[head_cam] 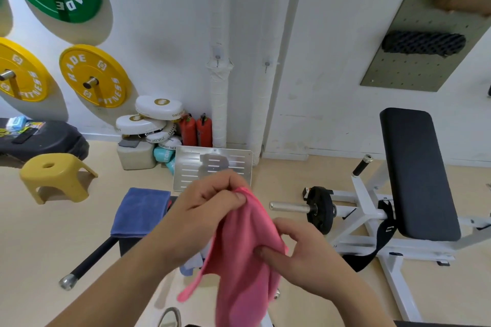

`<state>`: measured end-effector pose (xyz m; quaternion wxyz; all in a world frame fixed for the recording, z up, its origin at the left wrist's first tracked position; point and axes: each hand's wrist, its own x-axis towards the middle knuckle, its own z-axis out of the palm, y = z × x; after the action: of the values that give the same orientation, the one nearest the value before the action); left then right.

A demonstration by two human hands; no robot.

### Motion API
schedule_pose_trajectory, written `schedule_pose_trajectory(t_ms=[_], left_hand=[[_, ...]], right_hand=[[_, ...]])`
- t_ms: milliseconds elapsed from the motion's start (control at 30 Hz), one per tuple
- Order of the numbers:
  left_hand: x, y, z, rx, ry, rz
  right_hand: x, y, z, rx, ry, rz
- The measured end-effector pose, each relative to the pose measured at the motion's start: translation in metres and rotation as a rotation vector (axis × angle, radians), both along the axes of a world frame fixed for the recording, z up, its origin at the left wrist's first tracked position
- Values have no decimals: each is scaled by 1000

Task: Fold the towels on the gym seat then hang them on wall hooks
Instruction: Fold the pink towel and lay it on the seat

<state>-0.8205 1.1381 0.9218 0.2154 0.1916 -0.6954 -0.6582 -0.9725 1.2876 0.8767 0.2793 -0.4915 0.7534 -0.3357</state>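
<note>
A pink towel (243, 271) hangs in front of me, held up in the air. My left hand (210, 204) pinches its top edge with curled fingers. My right hand (300, 252) grips the towel's right side lower down, thumb pressed on the cloth. A folded blue towel (140, 211) lies on the black gym seat (127, 245) below and to the left. Two small wall hooks, one (218, 58) and another (266, 64), sit on the white wall ahead, both bare. A bit of pale cloth (191, 265) shows behind my left wrist.
A yellow stool (57, 176) stands at left. A white weight bench with a black pad (417, 175) and a plate-loaded bar (318, 208) fills the right. A metal plate (212, 164), boxing pads (156, 114) and red extinguishers (196, 130) lean against the wall. Weight plates (93, 77) hang at left.
</note>
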Motion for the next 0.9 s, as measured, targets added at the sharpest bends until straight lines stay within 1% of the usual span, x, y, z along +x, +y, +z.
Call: schedule_pose_trajectory(t_ms=[67,133,233,300,400,467,500,567,600,667,700,767,833,867,900], left_hand=[[1,-8,2,-11,15,80],[3,-16,4,-118,-3,175],[7,-27,1,-213,-66,272],[9,-34,-5,-258,-113,328],[12,-45,-10,-260,-123,372],[14,-48,-8,-245,-83,386],[15,-50,-9,-247,-56,406],[15,-54,-14,-282,-41,452],[13,-55,-17,-310,-67,457],[10,-53,-26,-343,-109,452],[9,-52,-29,-346,-100,465],[8,-52,-27,-294,-33,500],[8,-53,-21,-111,33,503],[9,-54,-20,-15,38,507],[11,-56,-20,36,32,521]], right_hand=[[-9,3,-11,71,37,-4],[-19,10,-20,114,49,-53],[-36,22,-21,126,-36,-149],[-45,26,-12,138,-46,-148],[-61,29,6,134,-83,-157],[-72,33,19,38,-66,-201],[-77,34,25,-40,-88,-231],[-83,34,31,-222,-238,-317],[-82,31,34,-298,-323,-382],[-79,23,31,-400,-444,-486],[-77,18,27,-440,-465,-528],[-76,11,24,-497,-423,-627],[-80,8,22,-475,-240,-683],[-81,7,22,-443,-139,-665],[-82,7,20,-420,-68,-622]])
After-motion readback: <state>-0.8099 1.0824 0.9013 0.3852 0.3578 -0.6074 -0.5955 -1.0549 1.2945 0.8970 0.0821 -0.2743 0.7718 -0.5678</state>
